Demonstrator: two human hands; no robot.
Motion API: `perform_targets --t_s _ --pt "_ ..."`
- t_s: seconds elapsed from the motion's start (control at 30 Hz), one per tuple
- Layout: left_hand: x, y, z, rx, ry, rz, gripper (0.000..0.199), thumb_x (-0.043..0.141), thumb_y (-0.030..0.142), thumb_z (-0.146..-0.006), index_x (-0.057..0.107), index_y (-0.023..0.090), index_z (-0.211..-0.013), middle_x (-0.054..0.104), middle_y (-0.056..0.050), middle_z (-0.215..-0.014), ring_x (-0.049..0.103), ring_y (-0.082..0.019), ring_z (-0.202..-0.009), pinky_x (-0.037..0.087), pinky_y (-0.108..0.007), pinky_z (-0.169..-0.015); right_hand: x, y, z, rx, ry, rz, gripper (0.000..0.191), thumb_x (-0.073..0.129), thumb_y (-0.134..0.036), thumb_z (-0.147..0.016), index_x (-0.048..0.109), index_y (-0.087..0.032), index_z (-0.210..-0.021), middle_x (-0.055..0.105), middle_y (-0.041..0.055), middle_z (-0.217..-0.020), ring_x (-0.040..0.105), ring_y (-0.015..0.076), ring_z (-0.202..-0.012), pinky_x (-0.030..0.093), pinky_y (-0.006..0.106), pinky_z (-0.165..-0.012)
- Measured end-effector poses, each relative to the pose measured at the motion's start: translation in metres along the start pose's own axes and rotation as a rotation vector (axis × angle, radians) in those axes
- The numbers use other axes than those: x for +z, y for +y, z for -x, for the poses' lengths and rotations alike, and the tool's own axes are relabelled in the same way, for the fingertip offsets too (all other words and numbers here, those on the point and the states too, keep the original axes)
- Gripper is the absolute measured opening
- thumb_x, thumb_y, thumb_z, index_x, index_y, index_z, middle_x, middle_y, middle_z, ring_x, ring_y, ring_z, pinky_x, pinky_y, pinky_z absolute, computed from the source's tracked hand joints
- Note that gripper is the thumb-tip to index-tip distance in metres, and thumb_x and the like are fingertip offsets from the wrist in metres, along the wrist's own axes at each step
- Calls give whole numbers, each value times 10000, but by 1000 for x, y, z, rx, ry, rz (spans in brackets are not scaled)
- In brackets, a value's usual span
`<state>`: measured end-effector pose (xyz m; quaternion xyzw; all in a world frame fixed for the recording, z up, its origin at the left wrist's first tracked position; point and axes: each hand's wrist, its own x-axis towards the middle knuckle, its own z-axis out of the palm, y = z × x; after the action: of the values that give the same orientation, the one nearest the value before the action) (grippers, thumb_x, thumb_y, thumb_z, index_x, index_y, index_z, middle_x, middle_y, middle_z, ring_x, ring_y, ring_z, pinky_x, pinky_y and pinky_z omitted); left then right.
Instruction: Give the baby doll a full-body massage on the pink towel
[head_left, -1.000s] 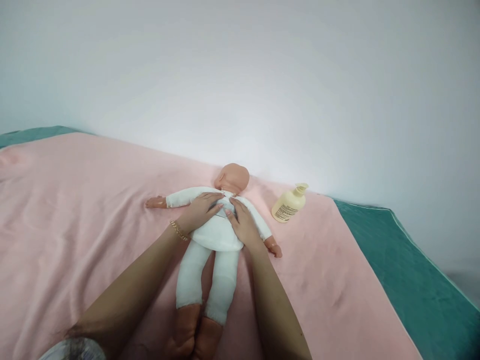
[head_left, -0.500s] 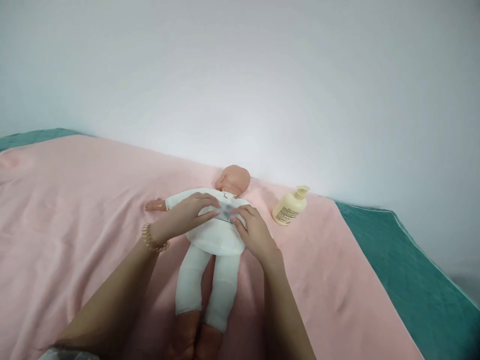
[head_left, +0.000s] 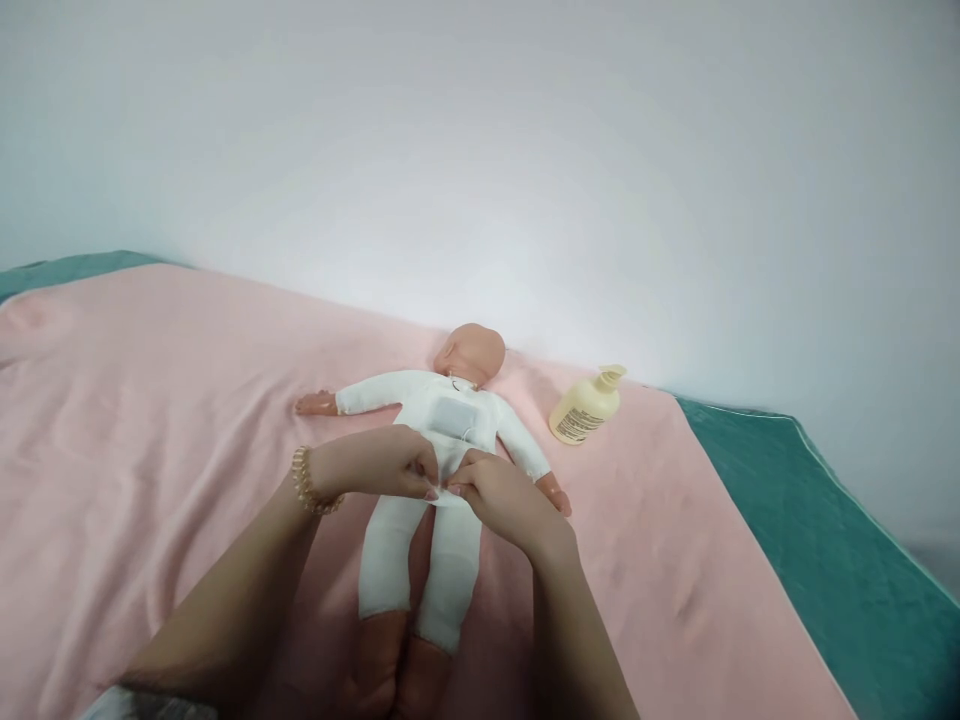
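A baby doll with a white cloth body lies stretched out, its bald head pointing away from me. A grey rectangular panel shows on its upper torso. At the lower torso my left hand is closed, thumb and fingers pinching the doll's white cloth. Close beside it my right hand pinches the same cloth, fingertips nearly meeting the left ones. Between them the cloth is drawn into folds. The hands hide part of the doll's waist.
A pale yellow pump bottle stands right of the doll's head. Under everything is a pink blanket, wrinkled at the left. A green cover shows beyond its right edge. A plain wall rises behind.
Both hands have moved from the panel down to the doll's lower torso, and their fingers have closed on the cloth. The panel and the doll's right-side arm are now uncovered.
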<state>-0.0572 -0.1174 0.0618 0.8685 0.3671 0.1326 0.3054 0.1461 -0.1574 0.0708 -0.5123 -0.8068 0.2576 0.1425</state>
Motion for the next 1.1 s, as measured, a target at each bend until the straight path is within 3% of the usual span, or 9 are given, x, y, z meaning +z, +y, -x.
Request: perform_targets --t_s 0.07,0.2,0.3,0.43,0.57,0.73,0.97,1.1 --pt "-1 -4 -5 26 -171 40 250 549 392 -776 758 272 -841 747 -20 -804 647 -211 -683 506 -307 -634 1 0 -4 37 -104 20 339 488 -175 -865 659 -255 -584 649 27 -757 557 180 -609 411 339 -552" --pt "-5 -5 -8 27 -212 13 266 538 353 -783 757 240 -883 747 -38 -813 633 -205 -689 502 -293 -627 3 3 -6 44 -124 10 307 490 -170 -865 681 -268 -645 655 17 -768 556 170 -623 407 323 -573" --pt "-11 -1 -6 21 -184 -30 303 518 367 -824 752 201 -920 734 -54 -809 624 -200 -688 489 -284 -625 0 8 -6 -3 -84 12 312 466 -161 -870 709 -258 -700 667 31 -867 598 190 -750 435 322 -635" --pt "-15 -3 -2 -4 -93 -72 336 560 390 -826 722 200 -1052 713 -53 -986 623 -212 -800 492 -333 -777 -6 13 -11 -12 -38 -13 312 455 -140 -881 739 -244 -808 664 35 -1001 592 208 -949 457 321 -761" --pt "-10 -10 -4 -17 -67 -49 325 607 372 -787 723 208 -1043 698 -60 -1049 620 -262 -917 485 -377 -850 -2 18 -19 -22 -49 -50 343 455 -71 -843 751 -244 -855 672 22 -1013 592 180 -951 453 301 -793" --pt "-5 -13 -8 -16 -82 -41 276 629 347 -759 729 223 -984 707 -43 -1005 634 -254 -889 493 -371 -846 2 21 -21 -53 -40 -67 364 464 -35 -813 761 -239 -862 686 27 -1008 603 180 -939 452 310 -831" --pt "-7 -17 -6 67 132 -161 197 589 337 -798 706 268 -942 714 -24 -983 613 -267 -961 487 -417 -886 0 23 -23 -38 115 -72 346 450 -61 -868 755 -224 -867 692 43 -1015 599 205 -981 461 350 -884" --pt "-3 -22 -9 25 85 -163 224 578 374 -797 716 270 -940 710 -32 -989 617 -269 -950 495 -432 -873 1 23 -25 -17 83 -71 362 449 -19 -839 757 -206 -870 702 41 -1041 606 198 -991 458 335 -894"
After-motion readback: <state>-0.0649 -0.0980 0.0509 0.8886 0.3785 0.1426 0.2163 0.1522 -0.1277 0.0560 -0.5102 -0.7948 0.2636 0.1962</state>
